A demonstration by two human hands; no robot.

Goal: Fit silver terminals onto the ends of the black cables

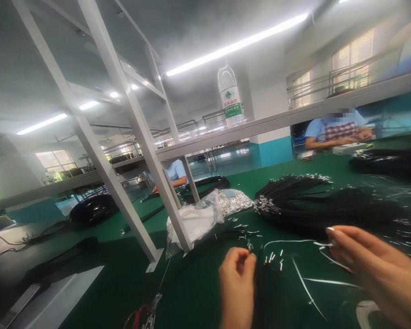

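Note:
My left hand (238, 281) is closed in a pinch above the green table. A small shiny metal piece (250, 246) pokes out at its fingertips; whether a cable is attached does not show. My right hand (373, 265) is also pinched, thumb against fingers, near some white cable ties (308, 288); what lies between its fingertips is too small to make out. Between the hands are black cables with metal tips (272, 258). Behind them rests a large bundle of black cables (294, 205) with silvery ends.
Grey metal posts (133, 105) carry a shelf (270, 128) holding a water bottle (231, 98). A plastic bag of metal terminals (234, 201) lies by the post. Red-handled pliers (144, 315) sit at the front. Two people (339, 130) work across the tables.

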